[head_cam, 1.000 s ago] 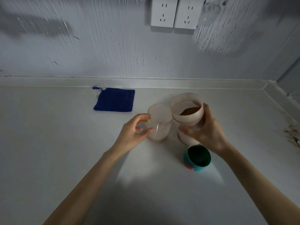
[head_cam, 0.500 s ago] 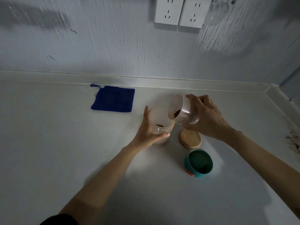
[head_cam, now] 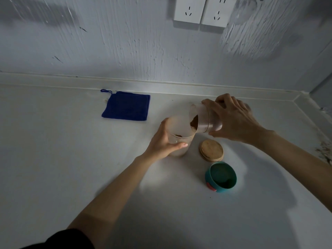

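Two vessels in the head view, mouth to mouth above the pale counter. Right hand wrapped around a frosted translucent plastic jar, tipped almost flat, with brown powder heaped at its lip. Left hand clasping an upright clear plastic cup, little powder inside yet. Likely trouble: tilting too steeply, sending the heap out at once, past the rim onto the counter or the round wooden lid nearby. Also possible: knocking the cup with the jar.

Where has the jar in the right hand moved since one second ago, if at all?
Yes. The jar has risen away from the teal bowl and tipped, its mouth over the cup.
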The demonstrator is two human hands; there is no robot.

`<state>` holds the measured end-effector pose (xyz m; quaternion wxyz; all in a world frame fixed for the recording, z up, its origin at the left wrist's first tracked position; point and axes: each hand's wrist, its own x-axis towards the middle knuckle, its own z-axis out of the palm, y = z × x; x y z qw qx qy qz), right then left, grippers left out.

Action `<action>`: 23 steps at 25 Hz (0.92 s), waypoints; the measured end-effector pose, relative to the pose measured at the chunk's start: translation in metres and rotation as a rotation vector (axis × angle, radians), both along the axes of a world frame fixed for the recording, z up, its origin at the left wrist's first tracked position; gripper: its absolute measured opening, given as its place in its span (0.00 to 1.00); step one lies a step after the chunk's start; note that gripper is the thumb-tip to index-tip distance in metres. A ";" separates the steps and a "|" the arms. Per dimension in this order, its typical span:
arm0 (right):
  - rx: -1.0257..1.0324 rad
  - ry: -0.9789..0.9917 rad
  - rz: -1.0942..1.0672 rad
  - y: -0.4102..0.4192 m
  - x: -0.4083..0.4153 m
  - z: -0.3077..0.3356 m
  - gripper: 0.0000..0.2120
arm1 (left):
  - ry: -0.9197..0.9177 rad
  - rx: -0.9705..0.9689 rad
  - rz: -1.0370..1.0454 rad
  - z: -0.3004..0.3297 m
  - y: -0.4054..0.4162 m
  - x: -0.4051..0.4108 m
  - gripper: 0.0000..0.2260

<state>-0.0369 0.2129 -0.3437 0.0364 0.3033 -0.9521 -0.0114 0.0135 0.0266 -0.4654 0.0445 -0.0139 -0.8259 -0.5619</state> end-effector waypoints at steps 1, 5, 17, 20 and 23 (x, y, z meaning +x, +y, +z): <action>0.013 0.001 0.006 0.000 0.000 0.001 0.40 | -0.003 -0.003 0.002 0.000 0.000 0.000 0.41; 0.039 0.006 0.033 -0.003 0.001 0.005 0.40 | 0.006 -0.053 0.030 0.002 0.000 0.001 0.39; 0.055 0.096 0.134 -0.003 -0.005 0.005 0.38 | -0.026 -0.077 0.019 0.002 -0.001 0.001 0.40; 0.047 0.118 0.152 -0.004 -0.007 0.003 0.38 | -0.039 -0.094 0.027 0.003 0.000 0.001 0.40; 0.032 0.136 0.174 -0.003 -0.008 0.000 0.38 | -0.031 -0.092 0.026 0.003 0.000 0.001 0.40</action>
